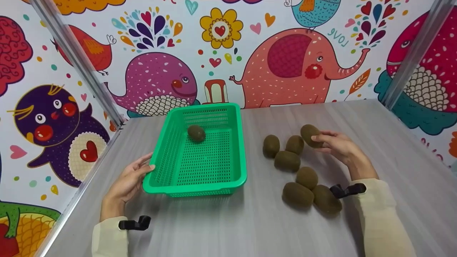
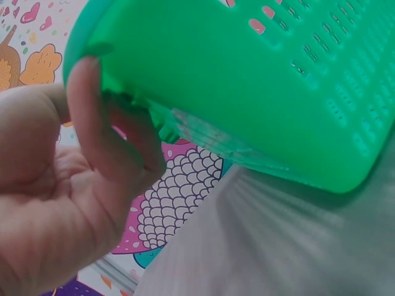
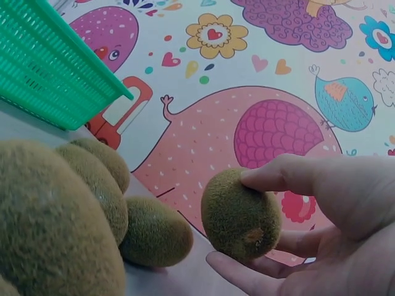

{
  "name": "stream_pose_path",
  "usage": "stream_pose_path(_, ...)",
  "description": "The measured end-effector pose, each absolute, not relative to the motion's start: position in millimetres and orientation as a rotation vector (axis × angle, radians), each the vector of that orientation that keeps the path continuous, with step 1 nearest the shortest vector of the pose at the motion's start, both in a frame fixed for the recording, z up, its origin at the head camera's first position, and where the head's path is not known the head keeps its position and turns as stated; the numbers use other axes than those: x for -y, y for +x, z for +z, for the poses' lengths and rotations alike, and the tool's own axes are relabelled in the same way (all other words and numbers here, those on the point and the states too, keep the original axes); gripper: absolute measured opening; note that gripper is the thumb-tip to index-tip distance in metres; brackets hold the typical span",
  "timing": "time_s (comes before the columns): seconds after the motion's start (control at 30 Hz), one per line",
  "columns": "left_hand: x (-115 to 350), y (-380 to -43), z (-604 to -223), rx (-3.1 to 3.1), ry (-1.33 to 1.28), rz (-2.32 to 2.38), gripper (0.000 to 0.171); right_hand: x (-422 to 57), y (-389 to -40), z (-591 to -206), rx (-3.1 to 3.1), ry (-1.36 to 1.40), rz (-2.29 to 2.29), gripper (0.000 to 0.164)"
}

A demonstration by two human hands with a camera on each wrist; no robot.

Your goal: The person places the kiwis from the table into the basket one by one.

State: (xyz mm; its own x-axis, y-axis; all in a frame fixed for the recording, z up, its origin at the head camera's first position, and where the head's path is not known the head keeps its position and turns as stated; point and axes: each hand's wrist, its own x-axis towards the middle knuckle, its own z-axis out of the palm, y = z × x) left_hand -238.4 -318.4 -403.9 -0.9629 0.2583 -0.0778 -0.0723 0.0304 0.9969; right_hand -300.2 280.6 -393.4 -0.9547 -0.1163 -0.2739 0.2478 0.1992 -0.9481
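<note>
My right hand [image 1: 337,145] holds a brown fuzzy kiwi [image 3: 239,213] between thumb and fingers, at the far end of a group of kiwis. Three others, one of them a kiwi [image 1: 287,161] lying crosswise, sit just left of it. Nearer to me, three more lie bunched, among them a large kiwi [image 1: 298,195]. At the left, my left hand [image 1: 128,182] grips the side rim of a green plastic basket [image 1: 244,157], thumb on top and fingers below the rim. Inside the basket, one kiwi [image 1: 196,133] rests near the far left corner.
The grey table [image 1: 214,228] carries everything. A wall [image 1: 221,64] printed with cartoon animals rises behind it, and metal posts [image 1: 82,64] stand at its left and right corners. Black wrist mounts [image 1: 135,223] are strapped over both sleeves.
</note>
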Motion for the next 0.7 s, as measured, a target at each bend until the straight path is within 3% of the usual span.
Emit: stream_pose_path(0.7,320.1,-236.0,-404.7,-2.064,0.154,2.020,0.067,-237.5,-307.1,-371.6,-2.312,0.046,-1.670,0.073)
